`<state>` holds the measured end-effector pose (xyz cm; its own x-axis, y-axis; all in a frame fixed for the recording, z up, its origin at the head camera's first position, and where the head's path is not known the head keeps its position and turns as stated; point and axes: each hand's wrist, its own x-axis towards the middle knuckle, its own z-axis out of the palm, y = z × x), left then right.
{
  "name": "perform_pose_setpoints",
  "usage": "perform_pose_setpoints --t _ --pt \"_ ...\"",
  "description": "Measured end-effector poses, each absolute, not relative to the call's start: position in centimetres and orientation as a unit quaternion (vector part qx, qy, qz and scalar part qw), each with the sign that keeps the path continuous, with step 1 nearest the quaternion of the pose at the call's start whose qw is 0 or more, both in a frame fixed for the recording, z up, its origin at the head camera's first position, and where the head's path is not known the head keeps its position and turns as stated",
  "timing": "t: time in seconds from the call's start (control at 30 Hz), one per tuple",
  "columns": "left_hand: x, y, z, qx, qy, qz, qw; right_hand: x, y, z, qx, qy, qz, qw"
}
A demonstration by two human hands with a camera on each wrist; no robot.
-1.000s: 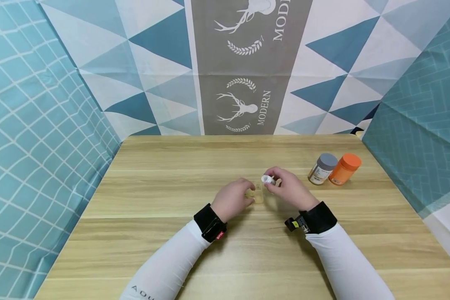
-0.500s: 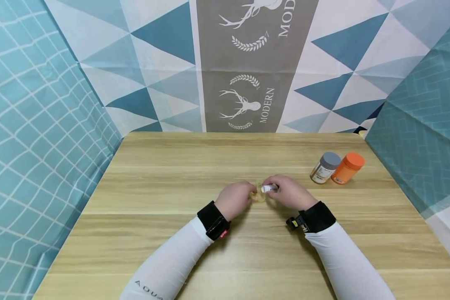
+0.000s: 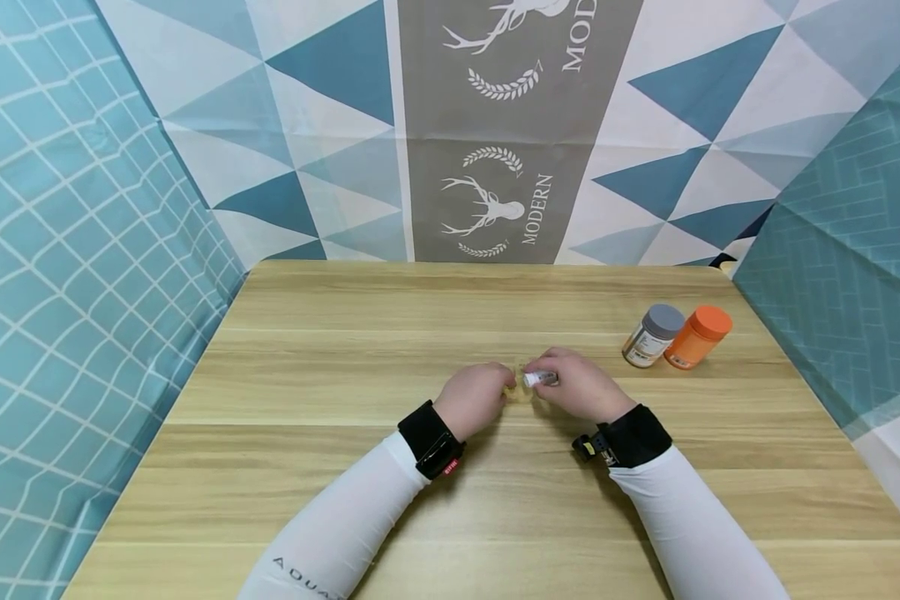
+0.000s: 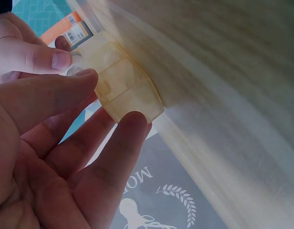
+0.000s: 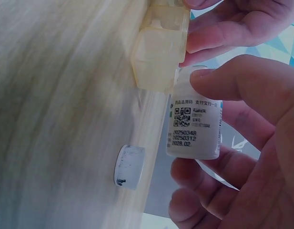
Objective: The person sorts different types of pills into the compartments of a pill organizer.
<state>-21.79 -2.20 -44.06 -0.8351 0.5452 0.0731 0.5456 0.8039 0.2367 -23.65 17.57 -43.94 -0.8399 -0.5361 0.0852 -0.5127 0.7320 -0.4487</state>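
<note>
My left hand (image 3: 471, 398) pinches a translucent pale-yellow pill organizer (image 4: 130, 90) between thumb and fingertips, close over the wooden table. In the left wrist view the box shows several compartments. My right hand (image 3: 579, 387) grips a small white pill bottle (image 5: 194, 126) with a printed label and a square code. The bottle lies tipped on its side, its uncapped mouth pointing left, right at the organizer's edge. A white bottle cap (image 5: 129, 167) lies on the table near the right hand. The bottle's contents are hidden.
Two jars stand together at the back right of the table (image 3: 330, 483): one with a grey lid (image 3: 652, 335), one orange (image 3: 697, 337). Patterned cloth (image 3: 330, 125) hangs behind the table, with blue-green cloth at both sides.
The right hand has tipped the bottle from mouth-up to nearly level, its mouth turned left toward the organizer. The left hand has shifted slightly right, closer to the bottle.
</note>
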Motion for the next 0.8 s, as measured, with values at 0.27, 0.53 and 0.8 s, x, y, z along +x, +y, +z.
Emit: perform_pose_setpoints --t 0.27,0.53,0.8 --pt "-21.83 -2.08 -44.10 -0.285 -0.951 -0.118 -0.004 -23.62 17.37 -44.04 -0.308 0.925 -0.221 -0.008" --pt "-21.88 -2.09 -44.18 -0.283 -0.952 -0.119 -0.002 -23.49 17.04 -44.18 -0.324 0.926 -0.192 -0.036" --pt "-21.79 -2.09 -44.10 -0.281 -0.951 -0.126 -0.003 -23.37 16.83 -44.09 -0.328 0.929 -0.165 -0.048"
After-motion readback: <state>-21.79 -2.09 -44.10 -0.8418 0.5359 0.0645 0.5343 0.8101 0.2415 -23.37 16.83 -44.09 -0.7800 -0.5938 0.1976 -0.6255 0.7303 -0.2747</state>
